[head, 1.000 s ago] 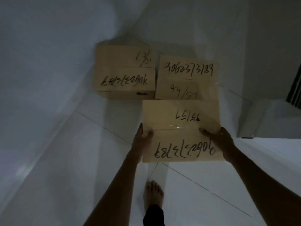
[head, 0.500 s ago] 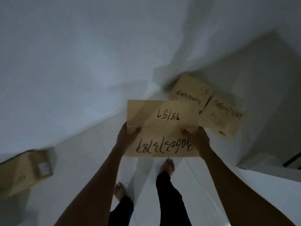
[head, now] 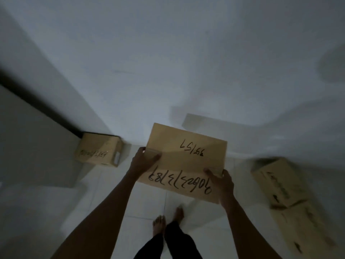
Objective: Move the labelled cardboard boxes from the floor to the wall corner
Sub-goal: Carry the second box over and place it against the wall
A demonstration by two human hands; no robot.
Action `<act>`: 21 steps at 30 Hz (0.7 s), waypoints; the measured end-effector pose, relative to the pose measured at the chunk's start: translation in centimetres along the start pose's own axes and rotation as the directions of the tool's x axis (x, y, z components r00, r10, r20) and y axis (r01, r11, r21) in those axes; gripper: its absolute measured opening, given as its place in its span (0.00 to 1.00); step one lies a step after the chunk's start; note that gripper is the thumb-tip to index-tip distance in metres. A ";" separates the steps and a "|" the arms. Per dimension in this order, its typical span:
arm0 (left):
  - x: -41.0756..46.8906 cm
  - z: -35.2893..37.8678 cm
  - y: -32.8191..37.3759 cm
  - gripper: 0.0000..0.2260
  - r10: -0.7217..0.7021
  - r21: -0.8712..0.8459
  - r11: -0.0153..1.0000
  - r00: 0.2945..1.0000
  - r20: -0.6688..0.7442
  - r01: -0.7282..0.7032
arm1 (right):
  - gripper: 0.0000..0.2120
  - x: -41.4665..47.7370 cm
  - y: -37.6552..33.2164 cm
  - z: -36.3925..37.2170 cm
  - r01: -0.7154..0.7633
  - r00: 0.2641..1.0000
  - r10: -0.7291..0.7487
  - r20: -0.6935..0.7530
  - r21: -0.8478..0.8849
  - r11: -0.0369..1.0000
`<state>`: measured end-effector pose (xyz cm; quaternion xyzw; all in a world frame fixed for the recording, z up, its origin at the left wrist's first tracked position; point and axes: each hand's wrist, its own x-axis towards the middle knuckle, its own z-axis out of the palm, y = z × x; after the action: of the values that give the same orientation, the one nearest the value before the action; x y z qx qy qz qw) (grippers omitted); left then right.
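Dim room, pale tiled floor w/ white wall ahead. Left hand and right hand clamp opposite side edges of held box, thumbs on top, lifted off floor in front of body (marker nos. on lid, upside down to cam). Bare feet below it. Second box on floor at left, against wall base. Two more boxes on floor at right, touching, blurry.
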<state>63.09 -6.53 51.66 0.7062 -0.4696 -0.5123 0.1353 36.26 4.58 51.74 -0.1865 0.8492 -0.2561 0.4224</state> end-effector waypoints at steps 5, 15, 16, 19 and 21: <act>2.1 -7.7 -2.3 0.38 -0.024 -0.016 1.000 0.985 -0.170 0.021 | 0.34 0.4 -5.5 8.3 0.126 0.985 -0.115 0.132 -0.079 0.989; 10.2 -21.5 -9.7 0.37 -0.145 -0.136 0.985 0.944 -0.296 0.109 | 0.31 -0.3 -12.1 24.8 0.197 0.944 -0.146 0.297 -0.148 0.969; 11.6 -22.8 -10.6 0.36 -0.157 -0.132 0.984 0.942 -0.298 0.122 | 0.31 -0.2 -12.5 26.9 0.207 0.939 -0.152 0.307 -0.155 0.966; 16.5 -26.8 -14.7 0.32 -0.160 -0.113 0.985 0.937 -0.309 0.131 | 0.32 0.0 -12.6 34.1 0.255 0.926 -0.173 0.337 -0.217 0.942; 20.4 -29.2 -17.6 0.30 -0.139 -0.054 0.990 0.943 -0.302 0.129 | 0.37 0.7 -11.9 39.3 0.253 0.928 -0.163 0.335 -0.243 0.937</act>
<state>97.86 -22.16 40.48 0.8048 -0.3854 -0.4128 0.1829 68.98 -16.20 38.21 -0.3723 0.7753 -0.1438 0.4895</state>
